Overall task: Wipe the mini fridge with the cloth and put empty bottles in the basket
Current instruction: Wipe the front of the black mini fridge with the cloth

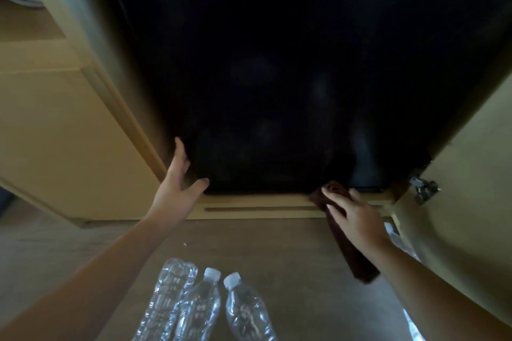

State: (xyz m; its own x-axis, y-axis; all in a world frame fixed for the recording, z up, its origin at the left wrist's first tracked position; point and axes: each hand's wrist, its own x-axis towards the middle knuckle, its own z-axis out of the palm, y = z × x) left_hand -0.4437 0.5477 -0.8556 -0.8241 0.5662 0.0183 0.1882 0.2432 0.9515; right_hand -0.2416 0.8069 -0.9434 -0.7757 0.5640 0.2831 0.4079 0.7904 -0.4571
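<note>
While the mini fridge stands shut inside a pale wooden cabinet, its black front is met by both hands at the lower corners. The left hand is laid flat against the lower left corner, its fingers straight and the thumb spread along the bottom edge; nothing is held in it. At the lower right corner, a dark brown cloth is held by the right hand, whose fingers are lightly curled over the cloth's upper end and press it to the fridge's bottom edge. The rest of the cloth hangs below the wrist, over the floor.

Below the fridge a wooden plinth with a long slot is seen. A metal hinge is fixed to the open cabinet door at the right.

Three clear plastic bottles are laid side by side on the floor near its front edge, between the two forearms. The left bottle is crumpled, and its cap cannot be made out. The middle bottle and the right bottle are closed with white caps pointed toward the fridge. All three look see-through and empty, though blur makes this uncertain. A fourth clear bottle is partly hidden behind the right forearm, by the foot of the open door; its contents cannot be told.
</note>
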